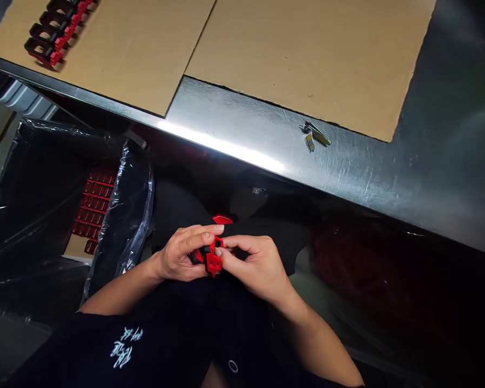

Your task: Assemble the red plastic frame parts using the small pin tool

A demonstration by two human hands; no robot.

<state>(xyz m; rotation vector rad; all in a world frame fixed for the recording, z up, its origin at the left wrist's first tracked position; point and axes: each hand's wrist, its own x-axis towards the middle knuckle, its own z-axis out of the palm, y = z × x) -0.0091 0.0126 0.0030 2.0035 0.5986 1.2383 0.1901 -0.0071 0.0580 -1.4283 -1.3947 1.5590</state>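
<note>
Nearest, at the bottom of the frame, is my black shirt with white printed lettering (122, 347). Just above it, at lower centre, my left hand (180, 253) and right hand (258, 268) are together, both clamped on a red-and-black moulded plastic clip (213, 263). My left fingers wrap over its top, while my right fingertips (230, 253) pinch it from the other side. In my judgement, this close pinch from both sides is sound practice, as it keeps the piece square and steady. The clip appears intact, with an open-framed red body and black parts, though my fingers hide much of it. A curved red piece shows just past my hands. To the left stands a dark bin lined with clear plastic film (131, 215), holding rows of red plastic parts (94, 207). Beyond, on the brushed stainless-steel worktop (347, 172), lie small metal pieces (313, 134), beside tan cardboard sheets (307, 54) carrying a row of red-and-black clips (48, 37) at upper left.
</note>
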